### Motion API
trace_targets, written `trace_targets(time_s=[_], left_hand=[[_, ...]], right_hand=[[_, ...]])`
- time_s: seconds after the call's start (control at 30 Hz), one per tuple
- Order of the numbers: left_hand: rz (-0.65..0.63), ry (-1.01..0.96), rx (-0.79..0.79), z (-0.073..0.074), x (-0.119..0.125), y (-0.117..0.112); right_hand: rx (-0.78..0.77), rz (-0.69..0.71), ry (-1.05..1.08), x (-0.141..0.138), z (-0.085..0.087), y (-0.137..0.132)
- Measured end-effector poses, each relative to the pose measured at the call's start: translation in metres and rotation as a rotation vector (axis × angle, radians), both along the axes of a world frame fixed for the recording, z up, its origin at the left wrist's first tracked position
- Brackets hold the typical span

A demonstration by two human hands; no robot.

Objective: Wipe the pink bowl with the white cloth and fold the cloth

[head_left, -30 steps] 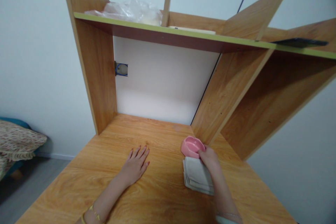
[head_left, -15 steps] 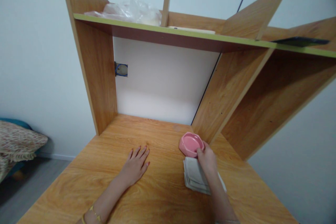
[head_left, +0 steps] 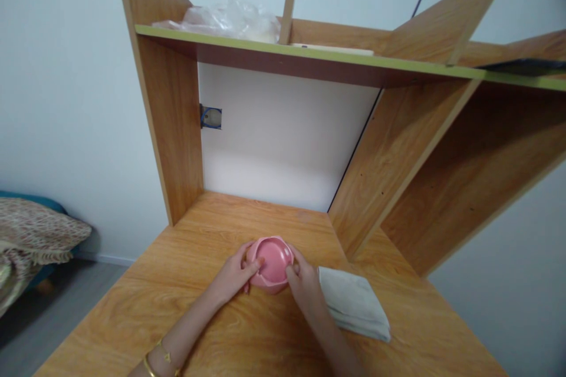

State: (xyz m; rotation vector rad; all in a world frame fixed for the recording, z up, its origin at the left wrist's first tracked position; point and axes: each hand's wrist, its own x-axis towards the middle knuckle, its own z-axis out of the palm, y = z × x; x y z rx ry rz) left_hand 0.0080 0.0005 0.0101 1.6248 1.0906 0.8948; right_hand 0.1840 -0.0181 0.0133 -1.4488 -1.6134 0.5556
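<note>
Fingers (head_left: pixel 253 267) of both hands are closed on a pink dish (head_left: pixel 275 259), one hand at each side of it. The left hand (head_left: pixel 230 277) grips the left side, thumb laid over the rim and the other fingers curled round the outside; the right hand (head_left: pixel 305 284) pinches the right side in the same way, thumb at the rim. The dish, its rim angular around a round hollow, sits between the hands over the middle of the desk (head_left: pixel 247 218), facing the camera (whether its base touches the wood, I cannot tell). Gold-toned bracelets (head_left: pixel 149 366) circle the left wrist.

Just beside the right hand and forearm, a folded pale cloth (head_left: pixel 354 300) lies flat on the desk. Behind the dish, well apart from it, the wooden uprights stand around a white back panel (head_left: pixel 283 135), which has a small square wall box (head_left: pixel 212 118) near its left edge. Above runs a green-edged shelf (head_left: pixel 336 59) bearing a crumpled clear plastic bag (head_left: pixel 239 20), a pale flat item (head_left: pixel 333 49) and, at far right, a dark flat object (head_left: pixel 526 66). Off to the left, beyond the desk, is a patterned, fringed cover (head_left: pixel 39 224).
</note>
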Motion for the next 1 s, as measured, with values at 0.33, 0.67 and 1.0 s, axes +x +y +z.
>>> trace_targets(time_s=[0.33, 0.67, 1.0], left_hand=[[0.035, -0.042, -0.165, -0.008, -0.009, 0.010], [0.514, -0.020, -0.136, 0.004, -0.058, 0.033], [0.667, -0.012, -0.181, 0.009, -0.076, 0.040]], right_hand=[[-0.082, -0.057, 0.059, -0.016, 0.002, -0.006], [-0.144, 0.068, 0.095, -0.016, -0.016, -0.004], [-0.153, 0.082, 0.048, -0.019, -0.022, -0.006]])
